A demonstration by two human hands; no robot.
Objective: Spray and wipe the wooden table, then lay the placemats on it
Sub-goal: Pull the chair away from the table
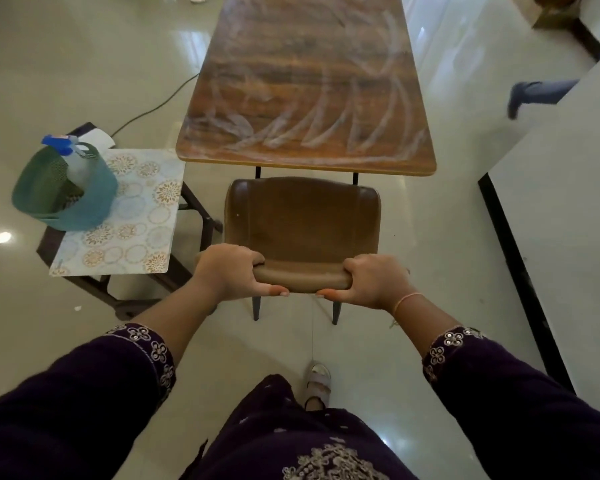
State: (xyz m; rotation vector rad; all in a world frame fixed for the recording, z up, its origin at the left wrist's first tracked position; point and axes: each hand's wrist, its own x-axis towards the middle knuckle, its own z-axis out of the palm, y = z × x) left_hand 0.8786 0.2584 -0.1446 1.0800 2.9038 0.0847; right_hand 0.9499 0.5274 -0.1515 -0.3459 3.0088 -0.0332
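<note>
Both hands grip chair (302,216) backrest: left hand (234,271), right hand (368,282) curled round top rail. Streak-marked wooden table (305,81) just beyond hands. Placemats (142,209) lie left of left hand, under basket (84,206) holding spray bottle (71,157). Wiping looks done. Next, likely: shift chair, fetch placemats.

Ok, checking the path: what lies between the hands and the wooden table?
Only the brown chair, which left hand and right hand grip; head view.

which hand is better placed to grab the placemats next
Left. The left hand and right hand both grip the chair back, but the placemats lie on the side table at the person's left, nearer the left hand, under a basket.
</note>
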